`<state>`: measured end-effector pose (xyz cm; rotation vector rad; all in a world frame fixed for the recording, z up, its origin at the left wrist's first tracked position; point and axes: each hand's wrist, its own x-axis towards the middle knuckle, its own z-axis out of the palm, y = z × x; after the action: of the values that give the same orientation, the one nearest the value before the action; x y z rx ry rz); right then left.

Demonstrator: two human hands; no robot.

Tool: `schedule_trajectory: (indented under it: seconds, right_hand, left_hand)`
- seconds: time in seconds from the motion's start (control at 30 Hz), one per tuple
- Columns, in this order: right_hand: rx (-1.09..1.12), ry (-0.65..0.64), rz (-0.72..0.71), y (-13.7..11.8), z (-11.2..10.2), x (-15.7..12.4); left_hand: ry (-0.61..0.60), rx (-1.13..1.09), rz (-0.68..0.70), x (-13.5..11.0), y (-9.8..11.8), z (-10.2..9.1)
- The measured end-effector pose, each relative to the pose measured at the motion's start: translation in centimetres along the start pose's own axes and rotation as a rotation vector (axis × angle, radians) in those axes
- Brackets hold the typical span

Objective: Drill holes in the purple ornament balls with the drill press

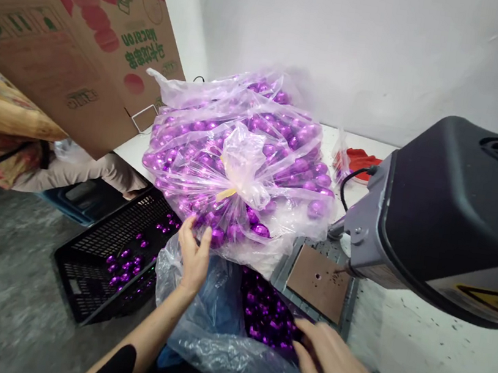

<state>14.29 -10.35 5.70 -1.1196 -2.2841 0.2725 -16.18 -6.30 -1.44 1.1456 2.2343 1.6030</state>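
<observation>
A large clear plastic bag (245,167) full of shiny purple balls lies on the white table, its gathered neck tied with a yellow strip. My left hand (193,256) is at the bag's near edge, thumb and fingers apart, fingertips by the purple balls (218,237); whether they touch is unclear. Below, in my lap area, an opened clear plastic bag (235,348) surrounds a mass of darker purple balls (268,313). My right hand (339,366), slightly blurred, is at this mass's right side, with thumb and forefinger apart and nothing visible between them.
A black machine head (452,221) overhangs the table at right, beside a brown square plate (319,283) with a hole. A black crate (79,277) with purple balls stands at lower left. A cardboard box (85,34) and a seated person's leg (84,172) are farther left. Red material (358,162) lies behind.
</observation>
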Motion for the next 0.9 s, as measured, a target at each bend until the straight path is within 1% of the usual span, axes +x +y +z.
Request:
schedule_trajectory:
  seconds: [0.07,0.1,0.13,0.2,0.27,0.37,0.43,0.5,0.53,0.57,0.63,0.67,0.7,0.73,0.8,0.83,0.87,0.9]
  right_hand:
    - [-0.077,-0.029,-0.089,-1.4,2.2,2.5]
    - [-0.135,-0.042,-0.083,-1.8,3.4,3.8]
    - [-0.214,-0.051,-0.053,-1.9,4.5,5.1]
    - [-0.267,-0.066,0.035,-1.6,6.7,7.2]
    - [-0.301,-0.106,0.102,-1.0,8.7,8.2]
    - [-0.317,-0.203,0.115,-0.6,10.8,7.7]
    - [-0.326,-0.248,0.103,-0.8,11.6,7.0]
    - [-0.338,-0.260,0.096,-1.1,11.9,6.4]
    - [-0.342,-0.256,0.091,-1.2,11.8,6.3]
    - [-0.346,-0.247,0.086,-1.3,11.7,6.1]
    - [-0.352,-0.214,0.076,-1.5,11.2,5.9]
    - [-0.354,-0.193,0.069,-1.7,10.9,5.7]
    - [-0.354,-0.173,0.060,-1.9,10.6,5.5]
    - [-0.353,-0.153,0.049,-2.2,10.3,5.3]
    - [-0.348,-0.118,0.024,-2.9,9.7,4.8]
    - [-0.345,-0.102,0.013,-3.3,9.6,4.6]
    - [-0.343,-0.087,0.007,-3.7,9.5,4.5]
    - [-0.342,-0.074,0.006,-4.0,9.6,4.5]
  left_hand:
    - [-0.087,-0.043,-0.037,-1.7,-0.2,1.5]
    - [-0.123,-0.059,-0.035,-2.4,0.0,2.3]
    - [-0.146,-0.075,-0.030,-2.8,0.4,3.1]
    - [-0.166,-0.120,-0.026,-2.8,1.0,4.4]
    - [-0.178,-0.170,-0.023,-2.2,1.3,5.7]
    - [-0.238,-0.178,0.022,-1.4,0.6,7.0]
    - [-0.291,-0.141,0.058,-1.4,0.1,7.1]
    - [-0.307,-0.095,0.091,-2.0,0.1,6.5]
    - [-0.278,-0.066,0.122,-2.2,0.4,6.0]
    - [-0.224,-0.033,0.171,-2.5,0.9,5.5]
    - [-0.102,0.026,0.333,-2.4,2.4,4.7]
    - [-0.093,0.039,0.438,-2.1,3.2,4.5]
    - [-0.147,0.038,0.550,-1.6,4.1,4.6]
    - [-0.258,0.029,0.662,-0.8,4.9,5.0]
    - [-0.564,0.021,0.835,1.3,6.4,6.5]
    - [-0.665,0.035,0.876,2.4,7.1,7.5]
    - [-0.712,0.054,0.878,3.6,7.9,8.5]
    - [-0.720,0.070,0.860,4.8,8.6,9.5]
